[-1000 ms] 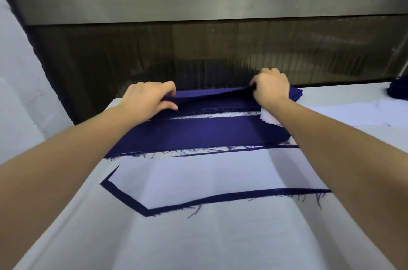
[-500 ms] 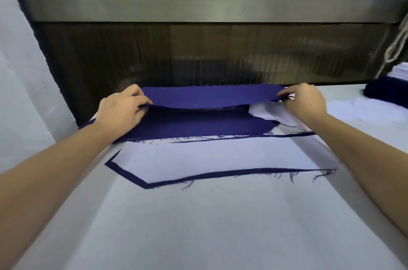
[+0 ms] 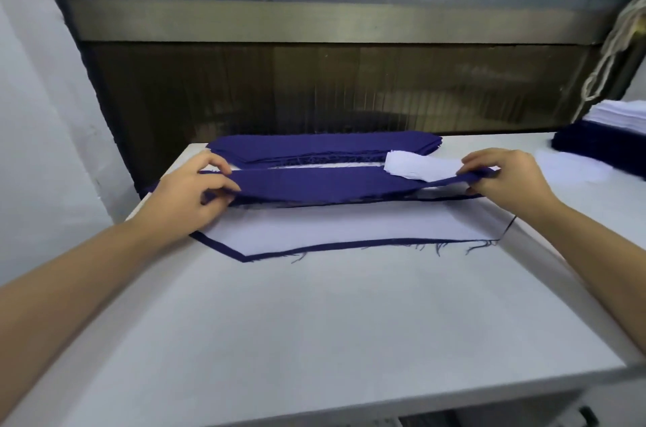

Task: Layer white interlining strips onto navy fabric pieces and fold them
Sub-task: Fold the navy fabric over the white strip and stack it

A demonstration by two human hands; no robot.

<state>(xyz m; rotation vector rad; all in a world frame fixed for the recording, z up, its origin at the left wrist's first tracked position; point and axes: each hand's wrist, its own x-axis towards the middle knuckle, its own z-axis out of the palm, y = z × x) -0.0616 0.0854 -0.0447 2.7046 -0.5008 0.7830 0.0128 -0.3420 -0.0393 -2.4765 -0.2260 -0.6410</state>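
A long navy fabric piece [image 3: 321, 183] hangs stretched just above the table between my two hands. My left hand [image 3: 194, 194] pinches its left end and my right hand [image 3: 507, 178] pinches its right end. Below it lies a navy piece covered by a white interlining strip [image 3: 335, 227], with only a thin frayed navy border showing. A stack of navy pieces [image 3: 321, 147] lies at the back edge. Loose white interlining strips [image 3: 419, 166] rest beside the stack, behind the held piece.
The white table [image 3: 314, 321] ends at a front edge near the bottom. A dark panel rises behind it. At the far right sit a navy pile [image 3: 601, 143] topped with white strips [image 3: 618, 115] and hanging white cord [image 3: 608, 56].
My hands lifted one navy piece off the back stack and carried it toward me, over the interlined piece. The camera view also pulled back.
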